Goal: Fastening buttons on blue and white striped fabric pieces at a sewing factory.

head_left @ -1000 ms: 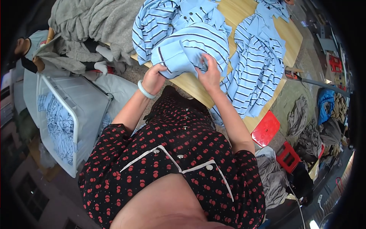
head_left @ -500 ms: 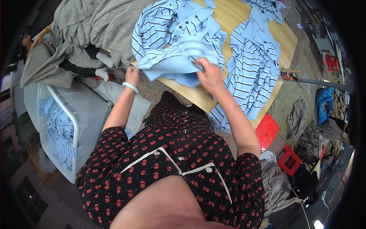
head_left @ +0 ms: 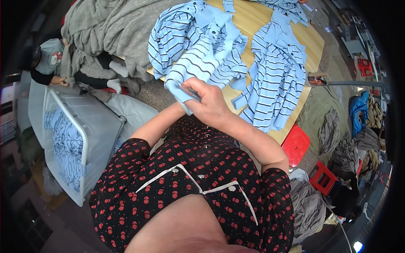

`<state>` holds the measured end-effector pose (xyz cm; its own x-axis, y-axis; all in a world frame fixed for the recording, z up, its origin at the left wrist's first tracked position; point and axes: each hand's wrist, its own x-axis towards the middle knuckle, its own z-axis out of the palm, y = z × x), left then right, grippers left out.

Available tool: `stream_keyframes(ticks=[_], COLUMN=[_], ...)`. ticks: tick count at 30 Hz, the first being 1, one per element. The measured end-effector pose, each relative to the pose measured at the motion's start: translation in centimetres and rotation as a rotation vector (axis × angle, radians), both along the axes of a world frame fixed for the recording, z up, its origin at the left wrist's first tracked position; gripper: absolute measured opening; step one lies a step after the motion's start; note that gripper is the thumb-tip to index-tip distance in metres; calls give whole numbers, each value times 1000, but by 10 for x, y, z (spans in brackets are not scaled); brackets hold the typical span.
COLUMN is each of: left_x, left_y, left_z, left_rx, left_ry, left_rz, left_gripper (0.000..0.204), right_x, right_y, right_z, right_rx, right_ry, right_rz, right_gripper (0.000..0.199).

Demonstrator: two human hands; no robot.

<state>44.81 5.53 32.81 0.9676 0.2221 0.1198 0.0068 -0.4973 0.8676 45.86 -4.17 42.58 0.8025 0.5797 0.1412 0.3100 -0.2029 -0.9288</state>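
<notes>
Right hand fingers clenched on blue striped shirt – left hand hidden behind it, grip unclear – wooden table, plastic bin nearby

Right hand over the left (mostly hidden), fingers curled, forearms converging.

Lighting: even, soft daylight, brightest on the wooden tabletop and the striped shirts; shadows faint, no glare. Distortion: strong fisheye bend, straight edges curving toward a black circular vignette on every side. Focus: centre sharp, with the hands crisp; rim areas dim, compressed and softly smeared.
</notes>
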Motion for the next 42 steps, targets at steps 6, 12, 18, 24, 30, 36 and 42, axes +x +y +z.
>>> stream_keyframes(ticks=[6, 12, 18, 24, 30, 36, 42], left_x=[-4, 106, 202, 250, 261, 253, 248], left_y=[-9, -20, -59, -73, -102, -86, -52], left_z=[-4, -34, -67, -89, -93, -137, -130], left_rx=[-126, 276, 637, 833, 1117, 1005, 900], left_ry=[-567, -477, -382, -121, 445, 248, 179], left_rz=[909, 625, 268, -39, -372, -419, -413], left_gripper=[42, 47, 52, 78, 94, 59, 32], right_x=[-14, -8, 17, 40, 75, 91, 91], right_y=[11, 17, 22, 23, 22, 30, 38], right_z=[24, 47, 50, 50, 40, 26, 25], right_rx=[177, 237, 343, 336, 367, 365, 351], right_ry=[-33, 63, 82, 85, 221, 285, 291], right_rz=[109, 243, 202, 141, 8, 8, 27], right_gripper=[15, 15, 18, 19, 22, 19, 18])
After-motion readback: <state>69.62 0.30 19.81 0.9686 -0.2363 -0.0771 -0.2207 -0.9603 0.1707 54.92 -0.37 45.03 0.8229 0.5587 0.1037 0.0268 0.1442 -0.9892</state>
